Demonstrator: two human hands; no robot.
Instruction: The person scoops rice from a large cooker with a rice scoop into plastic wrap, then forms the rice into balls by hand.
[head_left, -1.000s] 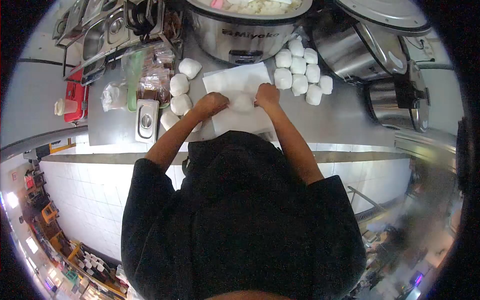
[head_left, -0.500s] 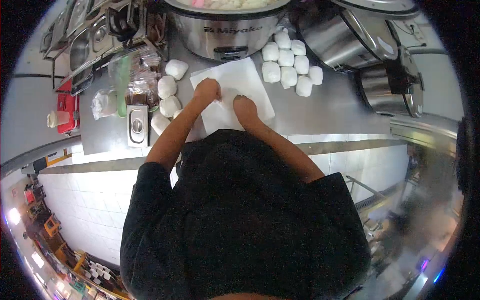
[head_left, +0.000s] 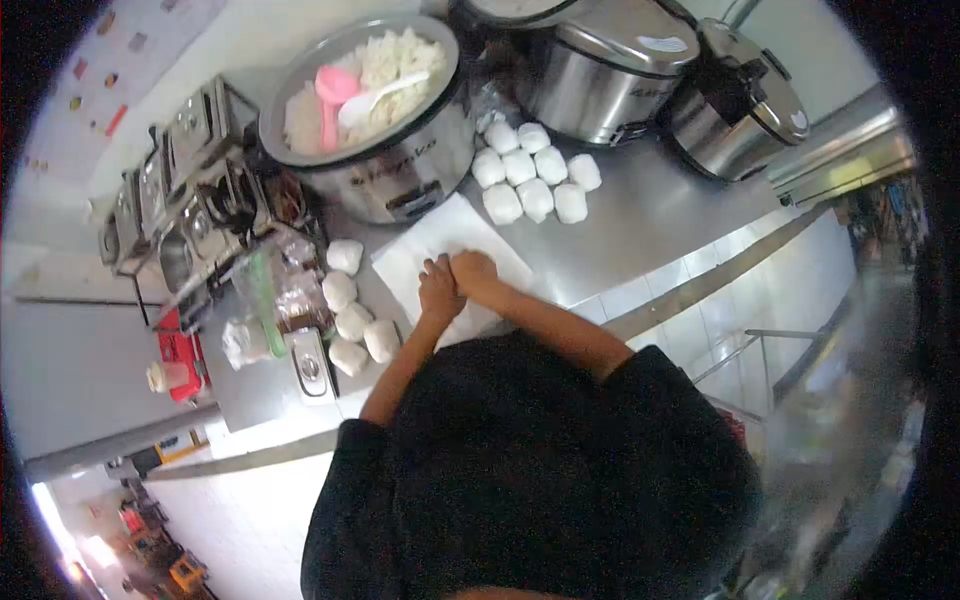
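Note:
White paper sheets [head_left: 415, 250] lie stacked at an angle on the steel counter in front of me. Over their middle, my left hand [head_left: 440, 290] and my right hand [head_left: 474, 274] are side by side and touching. The fingers of both are curled down toward the paper; whatever they grip is hidden beneath them. White rounded bundles, seemingly paper-wrapped, sit in two groups: several [head_left: 352, 321] left of the sheets and several more [head_left: 535, 199] to the right, beyond my right hand.
A large cooker pot [head_left: 385, 185] of white rice stands behind the paper, with a pink scoop [head_left: 338, 88] and a white spoon [head_left: 380, 98] in it. More steel cookers [head_left: 610, 85] stand back right. A lidded steel container [head_left: 312, 365] and plastic bags [head_left: 300, 290] are left.
My hands have come together from apart; the left moved toward the right over the paper. The camera view has tilted and turned, bringing the rice and scoop into sight.

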